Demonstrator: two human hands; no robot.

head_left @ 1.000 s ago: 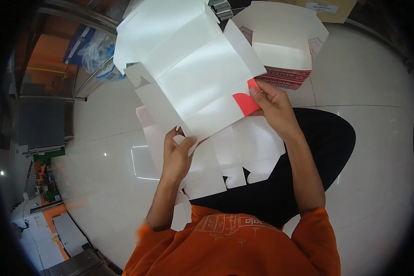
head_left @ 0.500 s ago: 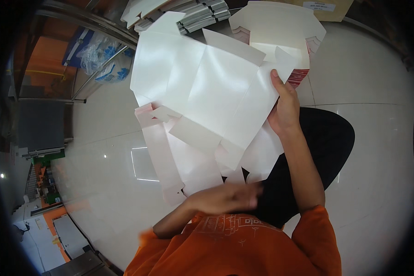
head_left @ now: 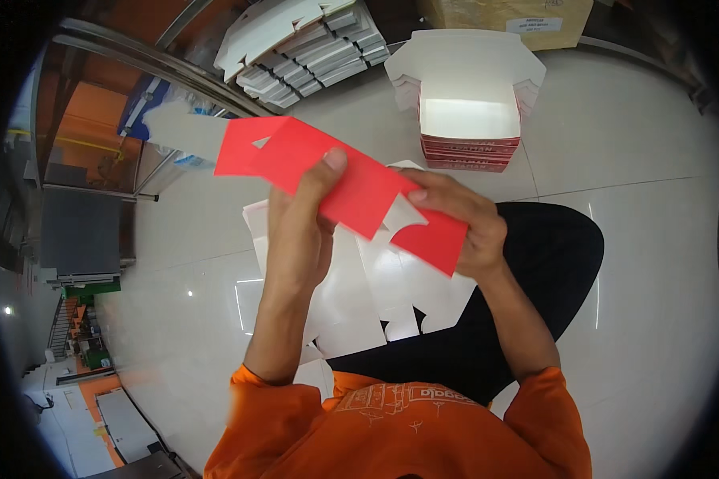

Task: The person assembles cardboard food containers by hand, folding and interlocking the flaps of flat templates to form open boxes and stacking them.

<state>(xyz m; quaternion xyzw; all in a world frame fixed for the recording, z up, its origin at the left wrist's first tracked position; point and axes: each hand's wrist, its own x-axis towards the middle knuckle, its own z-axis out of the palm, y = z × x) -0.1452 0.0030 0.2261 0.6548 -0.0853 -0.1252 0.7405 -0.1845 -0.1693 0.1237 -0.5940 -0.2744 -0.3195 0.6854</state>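
A carton blank [head_left: 351, 188], red on its outer face with white cut tabs, is held up in front of me and tilted down to the right. My left hand [head_left: 299, 215] is closed on its left part, the thumb lying on the red face. At the right end my right hand [head_left: 475, 223] grips the blank, thumb on the red and the other fingers partly hidden behind it. Below, more flat carton blanks [head_left: 347, 299], white side up, rest across my lap.
Beyond my right knee [head_left: 555, 255] stands a stack of nested formed cartons [head_left: 471, 144], red outside and white inside, the top one's flaps spread. Bundled flat blanks [head_left: 311, 60] are piled at the far left by a metal rack [head_left: 160, 60]. Behind the cartons is a brown cardboard box [head_left: 495, 20].
The blank has turned from its white face to its red face and moved away from my lap. My left hand has risen from near my body and taken hold of it.
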